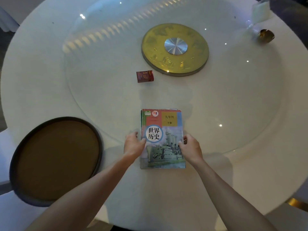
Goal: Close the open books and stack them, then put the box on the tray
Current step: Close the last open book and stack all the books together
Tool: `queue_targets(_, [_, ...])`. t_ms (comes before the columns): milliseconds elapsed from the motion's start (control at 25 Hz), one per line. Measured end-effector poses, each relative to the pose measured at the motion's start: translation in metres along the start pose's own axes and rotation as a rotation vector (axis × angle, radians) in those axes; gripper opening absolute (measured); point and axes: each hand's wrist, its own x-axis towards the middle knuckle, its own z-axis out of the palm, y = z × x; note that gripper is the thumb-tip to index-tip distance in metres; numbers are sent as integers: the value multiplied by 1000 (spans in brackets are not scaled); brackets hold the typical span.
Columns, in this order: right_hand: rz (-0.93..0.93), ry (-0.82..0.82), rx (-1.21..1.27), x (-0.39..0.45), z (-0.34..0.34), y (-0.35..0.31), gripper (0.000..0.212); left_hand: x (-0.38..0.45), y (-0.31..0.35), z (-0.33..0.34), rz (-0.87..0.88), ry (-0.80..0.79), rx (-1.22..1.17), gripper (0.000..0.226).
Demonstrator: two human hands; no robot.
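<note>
A stack of closed books (164,124) lies in front of me on the white round table; the top cover shows a grey warship. My left hand (134,145) grips the stack's left edge, thumb on the cover. On the opposite edge, my right hand (190,147) holds the stack the same way. A small red box (144,76) sits farther back on the glass turntable, apart from both hands. The round brown tray (57,160) with a dark rim rests at my near left with nothing on it.
A gold disc with a silver hub (175,49) marks the middle of the glass turntable (233,97). A glass stand with a card (260,14) and a small dark gold object (266,36) stand at the far right.
</note>
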Motion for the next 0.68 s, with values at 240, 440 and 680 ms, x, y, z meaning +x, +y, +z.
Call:
queue_targets(240, [31, -38, 0, -6, 3, 5, 29, -14, -15, 10, -25, -107, -114, 23])
queue_targets(440, [-4, -26, 2, -13, 7, 9, 35, -17, -16, 12, -47, -109, -246, 28])
queue_targets(680, [130, 42, 87, -11, 8, 5, 42, -13, -10, 15, -29, -116, -271, 30])
